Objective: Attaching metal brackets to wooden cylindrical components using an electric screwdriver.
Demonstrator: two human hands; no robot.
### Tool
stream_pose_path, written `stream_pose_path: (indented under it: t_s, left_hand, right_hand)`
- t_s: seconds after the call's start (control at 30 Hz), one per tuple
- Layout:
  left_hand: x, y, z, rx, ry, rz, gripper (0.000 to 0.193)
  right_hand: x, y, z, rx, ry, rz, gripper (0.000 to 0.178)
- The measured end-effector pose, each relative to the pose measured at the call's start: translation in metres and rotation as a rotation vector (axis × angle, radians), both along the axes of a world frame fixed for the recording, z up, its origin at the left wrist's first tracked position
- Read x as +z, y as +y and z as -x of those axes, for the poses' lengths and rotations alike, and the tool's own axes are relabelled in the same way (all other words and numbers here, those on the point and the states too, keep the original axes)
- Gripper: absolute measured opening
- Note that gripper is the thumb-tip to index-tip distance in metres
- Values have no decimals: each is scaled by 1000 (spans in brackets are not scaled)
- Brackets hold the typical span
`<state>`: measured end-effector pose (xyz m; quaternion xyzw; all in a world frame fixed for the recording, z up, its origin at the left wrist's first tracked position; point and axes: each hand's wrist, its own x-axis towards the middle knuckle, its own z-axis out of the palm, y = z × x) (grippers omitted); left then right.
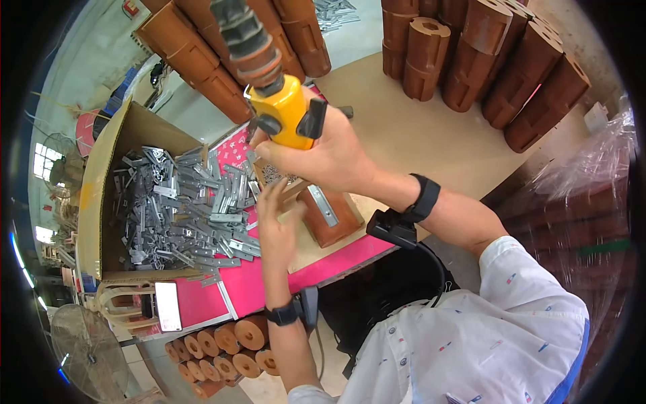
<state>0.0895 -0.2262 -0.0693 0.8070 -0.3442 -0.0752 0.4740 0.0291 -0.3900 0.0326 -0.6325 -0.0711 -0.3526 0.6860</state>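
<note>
My right hand point(330, 151) is wrapped round a yellow-bodied power screwdriver point(286, 111), raised above the bench with its dark, blurred end pointing up and away. Below it, a brown curved block point(336, 232) lies on the bench with a slotted metal strip point(321, 204) along its top. My left hand point(277, 222) is beside the block, fingers apart at the near edge of a small wooden box of screws point(272, 174). Slight blur covers those fingers, and I see nothing in them. My right forearm crosses above the block.
To the left, a cardboard box point(101, 195) on its side spills many metal strips point(182, 209) onto the pink bench top point(249, 286). Brown cylinders point(427, 57) stand at the back, and more point(232, 337) are stacked below. A phone point(167, 306) stands at the front left edge.
</note>
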Motion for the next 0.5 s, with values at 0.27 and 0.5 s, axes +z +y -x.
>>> stream_pose_path:
  t_s: [0.27,0.5]
  left_hand:
    - [-18,-43,-78,-148,-380,-307,16]
    - [-27,-61,-87,-197,-305,-391,8]
  right_hand:
    - [8,-13,21,-63,29,126,36]
    - [7,-22,34,-110,21,146,35]
